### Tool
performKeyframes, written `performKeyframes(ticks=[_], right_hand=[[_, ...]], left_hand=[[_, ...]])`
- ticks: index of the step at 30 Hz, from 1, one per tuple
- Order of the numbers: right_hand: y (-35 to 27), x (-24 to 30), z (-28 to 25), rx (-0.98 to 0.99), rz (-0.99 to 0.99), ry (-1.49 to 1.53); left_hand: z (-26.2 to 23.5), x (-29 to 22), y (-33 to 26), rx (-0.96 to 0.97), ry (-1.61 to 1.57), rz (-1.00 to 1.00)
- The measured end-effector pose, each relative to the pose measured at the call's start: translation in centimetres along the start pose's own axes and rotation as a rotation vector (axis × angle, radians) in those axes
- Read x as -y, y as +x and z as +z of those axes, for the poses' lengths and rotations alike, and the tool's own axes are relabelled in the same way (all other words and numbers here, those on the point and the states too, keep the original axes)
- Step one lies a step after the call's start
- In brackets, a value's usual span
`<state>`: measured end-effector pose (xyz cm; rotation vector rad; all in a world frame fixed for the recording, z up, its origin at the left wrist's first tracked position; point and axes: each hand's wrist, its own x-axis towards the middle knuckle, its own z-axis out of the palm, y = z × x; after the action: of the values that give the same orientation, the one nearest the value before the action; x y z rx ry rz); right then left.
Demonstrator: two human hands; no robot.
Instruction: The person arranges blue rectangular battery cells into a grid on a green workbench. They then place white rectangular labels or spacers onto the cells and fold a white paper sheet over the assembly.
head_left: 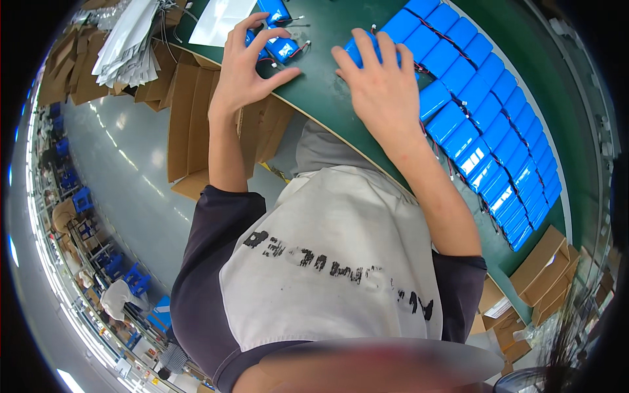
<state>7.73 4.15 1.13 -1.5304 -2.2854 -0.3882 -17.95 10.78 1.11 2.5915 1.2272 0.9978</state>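
Note:
Blue shrink-wrapped battery packs with short wires and small white connectors lie on a green table. My left hand [244, 69] is beside a small group of them, near the battery pack [283, 49]; its fingers are bent and apart, the thumb stretched out, with nothing gripped. At the inner end of a large array of battery packs [472, 88], my right hand [386, 88] curls over one blue battery pack [354, 52], thumb on its left side and fingers across it. The hand covers much of that pack, and its fingertips' contact is partly hidden.
The green table [321, 85] has its edge close to my body. White paper [219, 23] lies at its far left. Open cardboard boxes [190, 121] stand left of the table, with more cardboard boxes [544, 268] at the lower right. Other people sit at benches far left.

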Motion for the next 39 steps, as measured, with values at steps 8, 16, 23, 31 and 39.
performKeyframes(ticks=[8,16,23,31,39], right_hand=[[-1.5,-0.7,-1.5,0.047,0.042,0.000],[-1.6,-1.0,-0.3,-0.078,0.049,0.051],[-3.2,0.2,-2.6,0.029,0.036,0.166],[-3.0,0.5,-5.0,0.078,-0.031,0.270],[7.3,-6.9,-7.3,0.166,-0.244,0.387]], left_hand=[[1.6,0.6,-1.4,-0.056,0.025,-0.064],[1.2,-2.1,-0.4,0.106,-0.145,0.095],[3.0,-1.3,2.7,0.203,-0.133,0.212],[6.5,0.7,7.1,0.108,-0.180,0.249],[5.6,-0.1,6.9,0.127,-0.169,0.335]])
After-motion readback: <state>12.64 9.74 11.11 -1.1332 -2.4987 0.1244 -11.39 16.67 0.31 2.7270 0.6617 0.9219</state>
